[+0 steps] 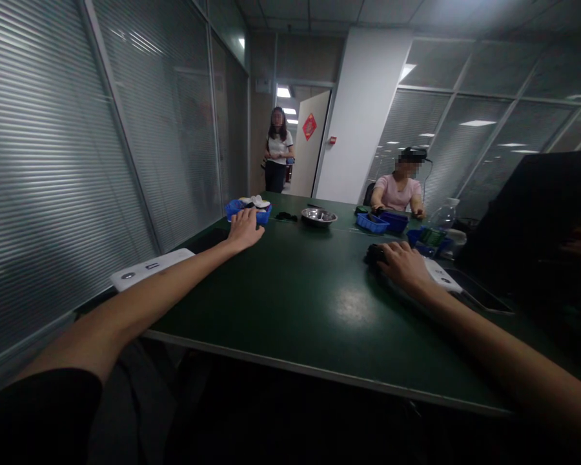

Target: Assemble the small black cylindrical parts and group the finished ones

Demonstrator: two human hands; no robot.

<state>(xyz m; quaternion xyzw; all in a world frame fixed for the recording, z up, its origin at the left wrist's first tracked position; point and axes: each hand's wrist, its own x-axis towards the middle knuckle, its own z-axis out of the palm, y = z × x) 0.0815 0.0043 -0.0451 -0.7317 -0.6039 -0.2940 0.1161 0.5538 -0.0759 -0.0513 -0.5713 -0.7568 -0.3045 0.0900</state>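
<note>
My left hand (pixel 244 230) reaches far across the dark green table (pixel 310 303), its fingers touching the near side of a small blue basket (pixel 264 213) that holds white and dark items. Whether those fingers grip the basket is hidden. My right hand (pixel 404 263) lies palm down with fingers curled over a small black object (pixel 374 254), beside a white flat device (pixel 441 274).
A white flat device (pixel 150 268) lies at the table's left edge. A metal bowl (pixel 319 216), more blue baskets (pixel 381 223) and a clear bottle (pixel 443 216) stand farther back. One person (pixel 399 188) sits at the far end; another (pixel 277 150) stands by the door. A dark shape (pixel 537 219) fills the right.
</note>
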